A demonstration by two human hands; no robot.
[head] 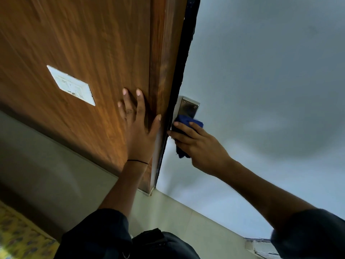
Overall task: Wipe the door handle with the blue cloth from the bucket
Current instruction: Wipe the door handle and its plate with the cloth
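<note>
My right hand (197, 146) presses a dark blue cloth (184, 121) against the door handle, which is hidden under cloth and fingers. Only the upper part of the handle's steel backplate (188, 107) shows, fixed to the pale grey door (261, 81) near its edge. My left hand (139, 128) lies flat with spread fingers on the brown wood-grain panel (84, 53) beside the dark door edge (183, 71). The bucket is out of view.
A white switch plate (71, 85) is set in the wood panel to the left of my left hand. Beige floor tiles (186, 217) lie below the door. A yellow patterned mat (16, 234) sits at the lower left corner.
</note>
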